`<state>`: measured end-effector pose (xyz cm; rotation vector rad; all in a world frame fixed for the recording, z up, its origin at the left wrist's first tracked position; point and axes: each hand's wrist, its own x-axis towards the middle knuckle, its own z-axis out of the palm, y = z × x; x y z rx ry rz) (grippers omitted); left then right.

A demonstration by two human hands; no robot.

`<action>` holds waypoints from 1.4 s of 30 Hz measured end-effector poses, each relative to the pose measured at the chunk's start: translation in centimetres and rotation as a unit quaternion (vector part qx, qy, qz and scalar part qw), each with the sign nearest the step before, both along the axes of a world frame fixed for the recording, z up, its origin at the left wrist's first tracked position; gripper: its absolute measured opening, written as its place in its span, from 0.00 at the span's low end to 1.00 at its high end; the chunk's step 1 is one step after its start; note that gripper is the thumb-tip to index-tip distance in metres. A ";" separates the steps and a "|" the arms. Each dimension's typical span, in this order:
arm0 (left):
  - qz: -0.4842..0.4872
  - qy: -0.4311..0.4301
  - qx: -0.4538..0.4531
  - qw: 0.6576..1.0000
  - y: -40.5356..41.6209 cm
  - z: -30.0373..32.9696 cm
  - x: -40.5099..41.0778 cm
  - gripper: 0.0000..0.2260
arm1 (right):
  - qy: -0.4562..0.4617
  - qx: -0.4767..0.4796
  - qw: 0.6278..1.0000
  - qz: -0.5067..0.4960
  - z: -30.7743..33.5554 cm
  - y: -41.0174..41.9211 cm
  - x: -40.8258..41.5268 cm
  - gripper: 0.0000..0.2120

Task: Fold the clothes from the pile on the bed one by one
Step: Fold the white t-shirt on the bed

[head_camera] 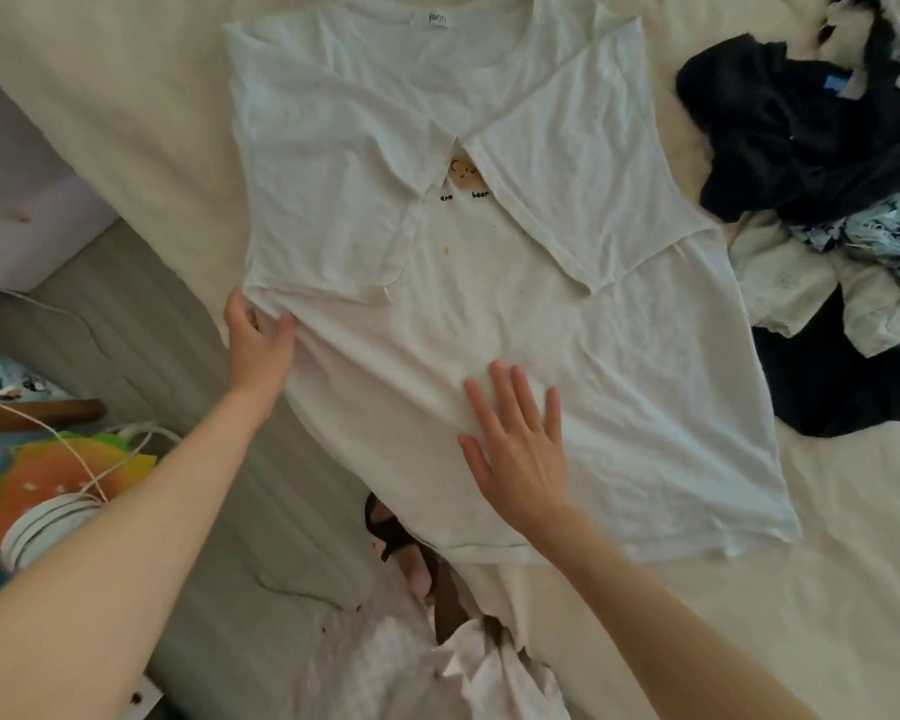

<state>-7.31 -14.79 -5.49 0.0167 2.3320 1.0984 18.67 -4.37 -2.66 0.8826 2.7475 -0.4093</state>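
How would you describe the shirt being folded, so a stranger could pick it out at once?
On the cream bed, left of the dark clothes pile, lies a white T-shirt spread flat with both sleeves folded inward. Unlike the crumpled pile, it shows a small bear print at the chest.

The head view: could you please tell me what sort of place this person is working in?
Most likely a bedroom at home. A white T-shirt lies spread on a bed with a cream sheet, a pile of unfolded clothes sits beside it, and household clutter lies on the floor beside the bed.
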 end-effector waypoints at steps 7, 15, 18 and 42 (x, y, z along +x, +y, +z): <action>0.110 -0.105 0.121 0.981 -3.6 0.0 3.7 0.07 | -0.009 0.008 1.000 0.009 -1.3 -1.3 1.7 0.27; 0.043 -0.212 0.035 0.976 -10.6 1.1 11.8 0.03 | -0.037 0.002 0.998 0.055 -1.0 -2.8 7.1 0.28; 0.059 -0.201 0.037 0.977 -11.4 2.2 14.2 0.05 | -0.031 -0.010 0.996 0.085 -0.8 -2.7 9.7 0.27; 0.387 -0.282 0.160 0.863 -17.0 6.5 23.0 0.05 | 0.057 -0.231 0.795 -0.558 3.7 1.9 22.3 0.13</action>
